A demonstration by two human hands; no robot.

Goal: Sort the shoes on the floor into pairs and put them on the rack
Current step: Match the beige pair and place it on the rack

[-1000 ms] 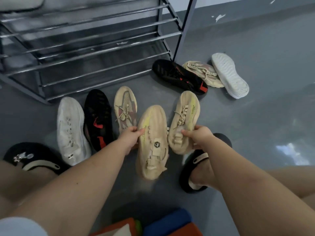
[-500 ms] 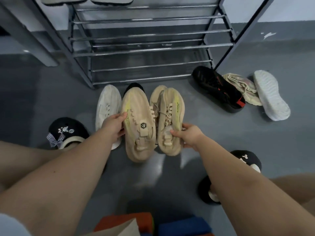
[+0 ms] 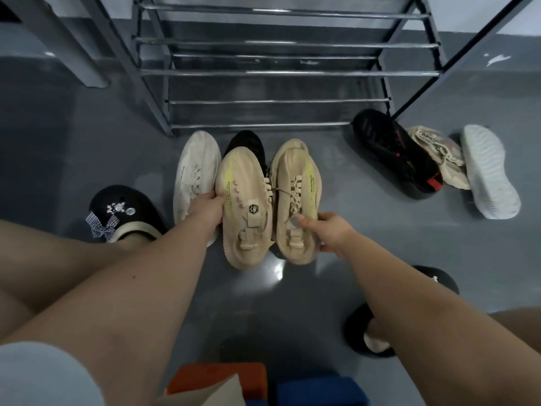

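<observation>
A person's left hand (image 3: 205, 210) grips one beige sneaker (image 3: 244, 206) and the right hand (image 3: 330, 232) grips its matching beige sneaker (image 3: 295, 197), held side by side above the grey floor (image 3: 322, 288), just near of the metal rack (image 3: 278, 73). Other shoes lie left and right.

"CAPRO" stands printed on the side of the cream sneaker (image 3: 439, 155) by the rack. The small lettering on the two tan sneakers' (image 3: 246, 206) heel tabs is too blurred to read.
</observation>
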